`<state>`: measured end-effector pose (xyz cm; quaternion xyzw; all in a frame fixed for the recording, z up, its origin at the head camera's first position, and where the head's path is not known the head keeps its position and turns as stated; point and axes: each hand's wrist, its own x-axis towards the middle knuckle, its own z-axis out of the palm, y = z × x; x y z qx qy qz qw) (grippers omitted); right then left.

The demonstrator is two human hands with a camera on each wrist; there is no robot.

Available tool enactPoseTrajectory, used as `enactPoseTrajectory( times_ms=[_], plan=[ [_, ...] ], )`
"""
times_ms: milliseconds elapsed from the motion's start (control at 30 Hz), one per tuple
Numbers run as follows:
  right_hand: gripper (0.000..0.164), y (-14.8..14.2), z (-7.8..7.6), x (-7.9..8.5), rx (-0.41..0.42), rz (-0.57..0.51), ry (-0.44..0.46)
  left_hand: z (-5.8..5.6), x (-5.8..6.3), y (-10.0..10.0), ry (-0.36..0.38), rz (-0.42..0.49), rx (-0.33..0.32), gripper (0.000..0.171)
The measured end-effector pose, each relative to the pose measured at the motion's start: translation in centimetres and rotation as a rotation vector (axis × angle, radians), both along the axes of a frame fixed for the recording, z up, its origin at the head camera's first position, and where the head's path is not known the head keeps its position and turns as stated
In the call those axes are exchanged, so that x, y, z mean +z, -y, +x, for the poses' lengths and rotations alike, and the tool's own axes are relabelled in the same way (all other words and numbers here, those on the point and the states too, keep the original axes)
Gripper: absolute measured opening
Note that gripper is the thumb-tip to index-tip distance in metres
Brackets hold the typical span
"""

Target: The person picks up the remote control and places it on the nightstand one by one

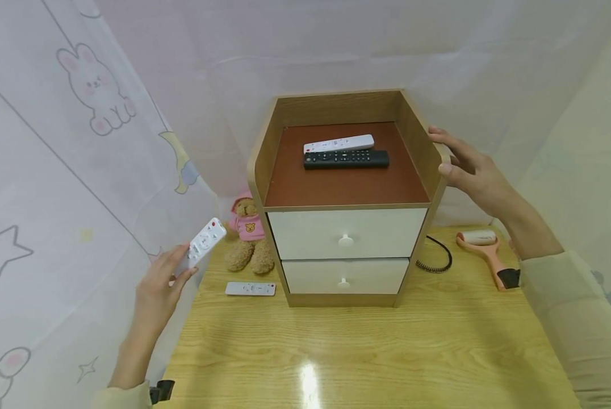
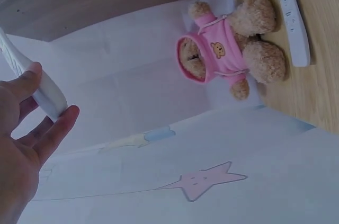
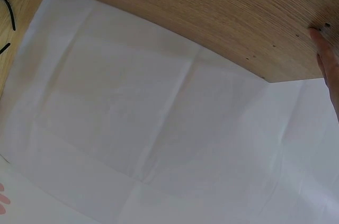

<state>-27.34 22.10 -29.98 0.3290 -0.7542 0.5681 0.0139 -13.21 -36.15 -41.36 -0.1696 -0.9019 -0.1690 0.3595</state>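
Observation:
My left hand [image 1: 157, 289] pinches a white remote control [image 1: 205, 241] between thumb and fingers, raised to the left of a small wooden cabinet [image 1: 343, 301]. In the left wrist view, the remote [image 2: 50, 94] is seen edge-on in the fingertips. My right hand [image 1: 481, 176] rests against the cabinet's right side panel, its thumb at the front edge. A straight finger [image 3: 326, 57] touches the panel's outer face in the right wrist view. On the brown cabinet top lie another white remote [image 1: 343, 143] and a black remote [image 1: 346, 160], side by side.
Two white drawers [image 1: 310, 233] with round knobs face me, both closed. Left of the cabinet, a teddy bear [image 1: 249, 227] in a pink hoodie sits behind a white remote [image 1: 250, 289] on the wooden table. To the right are a coiled black cord [image 1: 438, 267] and a lint roller [image 1: 489, 255].

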Motion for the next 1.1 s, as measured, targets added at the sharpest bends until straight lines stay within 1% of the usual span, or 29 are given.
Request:
enactPoseTrajectory(
  times_ms=[200,433,600,867,1100],
  plan=[
    [0.055,0.0,0.0,-0.1,0.049,-0.061,0.038,-0.3,1.9,-0.2,-0.071,0.023,-0.004,0.07],
    [0.056,0.0,0.1,0.0,0.039,-0.043,0.042,-0.6,4.1,-0.6,-0.129,0.047,-0.031,0.073],
    [0.056,0.1,0.1,0.0,0.038,-0.041,0.04,-0.7,5.5,-0.8,-0.137,0.047,-0.041,0.071],
    [0.056,0.1,0.2,0.1,0.052,-0.062,0.036,-1.2,7.2,-1.5,-0.143,0.047,-0.068,0.073],
    [0.055,0.1,0.2,0.2,0.054,-0.07,0.026,-1.7,9.0,-2.2,-0.165,0.02,-0.086,0.072]
  ],
)
